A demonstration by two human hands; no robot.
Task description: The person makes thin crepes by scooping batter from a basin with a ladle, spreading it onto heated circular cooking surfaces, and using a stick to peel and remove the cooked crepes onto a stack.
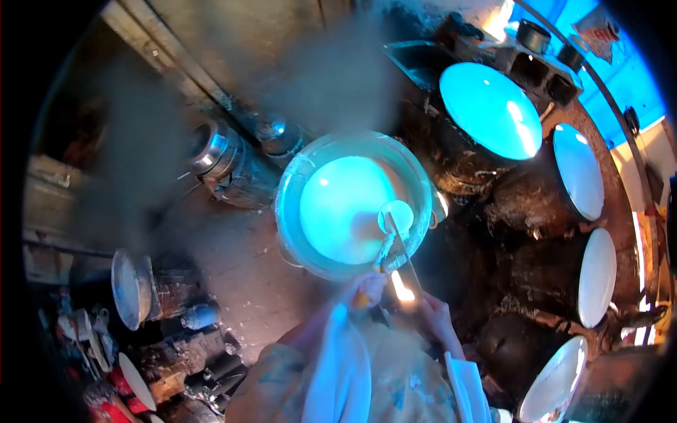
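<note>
With the right hand's (438, 321) grip closed on the ladle (395, 215) at the milky liquid (338, 211) in the pot (285, 218), and the left hand's (370, 287) on a pale stick (386, 252), obscuring steam (338, 77) could cause spills, the nearby flame-like glow (403, 287) burns.

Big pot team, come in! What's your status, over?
Left hand gripping yellow-handled tool. Right hand on thin rod. Pot holding bright liquid. Haze blurring beyond it. Over.
</note>
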